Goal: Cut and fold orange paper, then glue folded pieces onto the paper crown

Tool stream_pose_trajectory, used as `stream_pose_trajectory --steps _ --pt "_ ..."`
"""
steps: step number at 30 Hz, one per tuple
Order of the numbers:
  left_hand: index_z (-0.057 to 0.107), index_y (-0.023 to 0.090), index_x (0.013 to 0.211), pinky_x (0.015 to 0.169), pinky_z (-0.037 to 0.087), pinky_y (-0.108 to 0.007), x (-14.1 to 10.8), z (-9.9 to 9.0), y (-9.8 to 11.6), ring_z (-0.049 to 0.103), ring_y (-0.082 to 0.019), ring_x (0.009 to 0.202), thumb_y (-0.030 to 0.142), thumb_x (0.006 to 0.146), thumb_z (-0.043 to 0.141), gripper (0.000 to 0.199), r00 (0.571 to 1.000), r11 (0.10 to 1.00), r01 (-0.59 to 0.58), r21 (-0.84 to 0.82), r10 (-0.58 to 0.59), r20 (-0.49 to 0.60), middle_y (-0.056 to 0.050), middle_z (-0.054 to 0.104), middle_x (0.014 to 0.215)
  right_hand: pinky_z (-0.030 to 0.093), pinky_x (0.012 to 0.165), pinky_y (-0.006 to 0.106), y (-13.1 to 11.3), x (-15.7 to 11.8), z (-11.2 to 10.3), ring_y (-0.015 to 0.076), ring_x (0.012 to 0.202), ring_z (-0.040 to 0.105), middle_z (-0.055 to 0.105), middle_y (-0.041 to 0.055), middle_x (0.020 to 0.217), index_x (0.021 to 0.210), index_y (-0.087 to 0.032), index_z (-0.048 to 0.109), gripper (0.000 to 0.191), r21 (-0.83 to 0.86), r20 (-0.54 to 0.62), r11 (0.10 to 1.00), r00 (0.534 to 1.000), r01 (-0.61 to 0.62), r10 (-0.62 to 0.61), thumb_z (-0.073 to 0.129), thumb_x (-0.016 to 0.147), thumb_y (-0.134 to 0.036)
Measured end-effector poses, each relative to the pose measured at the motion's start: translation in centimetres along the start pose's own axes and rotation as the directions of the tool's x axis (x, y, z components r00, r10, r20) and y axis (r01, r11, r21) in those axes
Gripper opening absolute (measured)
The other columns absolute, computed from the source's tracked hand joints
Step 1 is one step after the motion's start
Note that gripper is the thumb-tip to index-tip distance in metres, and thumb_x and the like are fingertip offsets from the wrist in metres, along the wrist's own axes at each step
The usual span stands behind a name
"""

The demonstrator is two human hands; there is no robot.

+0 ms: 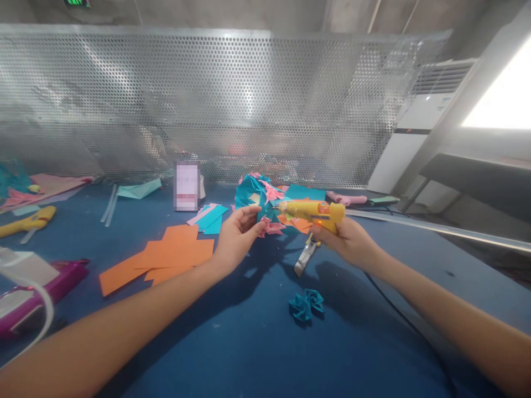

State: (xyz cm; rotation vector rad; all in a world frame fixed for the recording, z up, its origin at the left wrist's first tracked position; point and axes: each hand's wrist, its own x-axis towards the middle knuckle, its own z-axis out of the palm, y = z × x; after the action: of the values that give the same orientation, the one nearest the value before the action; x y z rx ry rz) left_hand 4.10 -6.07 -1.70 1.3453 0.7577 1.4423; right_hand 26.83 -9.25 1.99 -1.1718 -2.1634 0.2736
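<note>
Folded-paper piece [266,212]: teal and pink, held up over the blue table [232,345], mid-view, in front of the perforated metal screen [207,83].
Left hand [239,236]: thumb and fingers pinching the paper piece at its near side.
Right hand [352,243]: wrapped round the yellow glue gun [309,209], gripping its handle.
Glue gun nozzle: points left at the paper piece; contact, cannot tell.
Cutter knife [306,257]: on table, just below glue gun.
Teal folded bits [306,305]: on table, nearer the wearer than the knife.
Orange paper [178,249]: overlapping pieces, left of left hand.
</note>
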Motion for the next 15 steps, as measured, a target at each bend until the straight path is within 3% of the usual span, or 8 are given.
stream_pose_trajectory --steps 7,15 --pt "0.058 0.015 0.096 0.080 0.054 -0.034 -0.03 0.10 0.12 0.066 -0.021 0.090 0.029 0.064 0.076 0.040 1.000 1.000 0.010 0.009 -0.010 0.014 -0.006 0.070 0.093 0.045 0.061 0.028 -0.31 -0.02 -0.04 0.0189 0.068 0.057 0.059 0.0022 0.067 0.100 -0.021 0.065 0.040 -0.024 -0.013 0.999 0.999 0.038 -0.038 0.039 0.090 -0.051" --pt "0.058 0.015 0.097 0.084 0.053 -0.036 0.09 -0.06 0.22 0.066 -0.021 0.091 0.028 0.064 0.076 0.040 1.000 1.000 0.008 -0.018 -0.008 -0.009 -0.006 0.070 0.093 0.043 0.061 0.029 0.43 -0.30 0.33 0.0188 0.067 0.055 0.060 0.0031 0.072 0.101 -0.020 0.063 0.040 -0.031 0.001 0.998 0.999 -0.049 0.049 0.041 0.089 -0.051"
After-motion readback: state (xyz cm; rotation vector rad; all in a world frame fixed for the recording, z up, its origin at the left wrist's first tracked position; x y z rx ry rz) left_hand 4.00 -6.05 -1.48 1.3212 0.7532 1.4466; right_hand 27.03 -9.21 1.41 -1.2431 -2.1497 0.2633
